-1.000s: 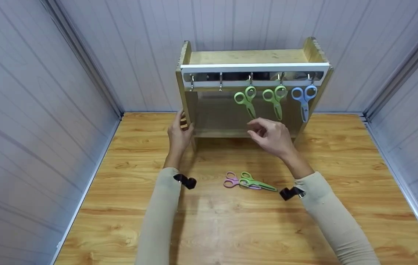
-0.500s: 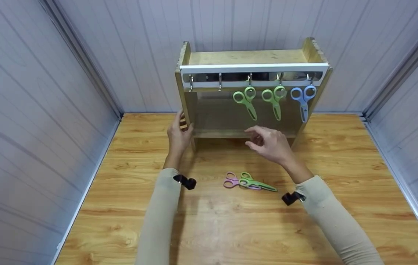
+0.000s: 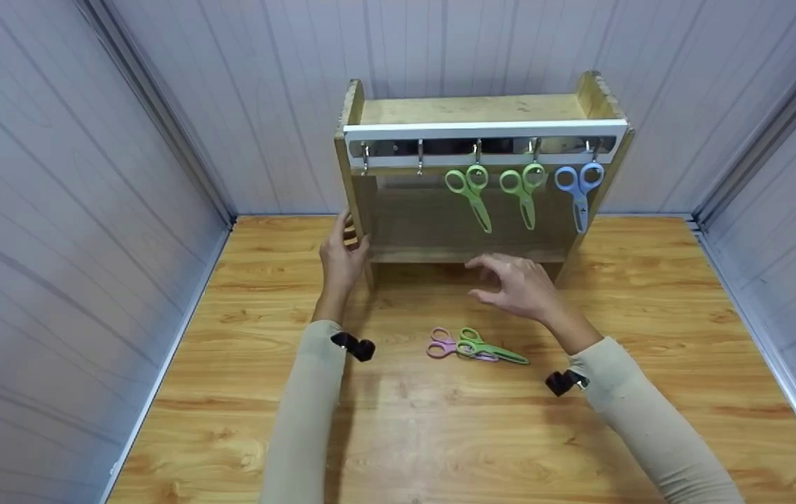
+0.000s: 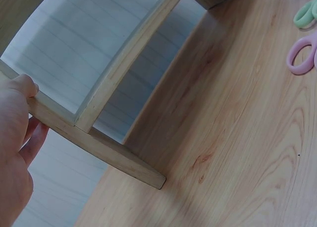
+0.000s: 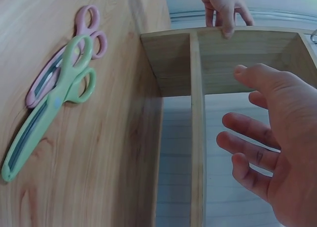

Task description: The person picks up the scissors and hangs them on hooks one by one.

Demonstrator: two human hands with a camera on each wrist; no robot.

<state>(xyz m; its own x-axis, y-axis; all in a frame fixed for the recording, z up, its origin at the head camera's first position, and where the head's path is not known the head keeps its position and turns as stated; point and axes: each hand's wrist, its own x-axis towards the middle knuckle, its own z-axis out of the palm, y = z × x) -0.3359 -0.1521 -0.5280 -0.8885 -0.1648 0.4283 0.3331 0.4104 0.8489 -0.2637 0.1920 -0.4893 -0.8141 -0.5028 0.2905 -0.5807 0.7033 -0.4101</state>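
Left hand [image 3: 344,260] pinches wooden rack [image 3: 426,224] at one side; right hand [image 3: 518,285], fingers spread, near green scissors [image 5: 60,86] lying across pink scissors [image 3: 449,346] on tabletop [image 3: 405,441]. Hung blue scissors [image 3: 580,194]: mark [image 3: 581,208] too small to read.

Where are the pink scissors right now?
In the head view, the pink scissors lie just right of centre on the wooden surface, in front of the rack and partly under a green pair.

We count three green scissors [image 3: 478,208], one blue pair [image 3: 580,206], one pink pair [image 3: 449,346]. We log five hooks [image 3: 421,155], one shelf [image 3: 475,108], one left hand [image 3: 343,260], one right hand [image 3: 520,287], two cameras [image 3: 362,349].
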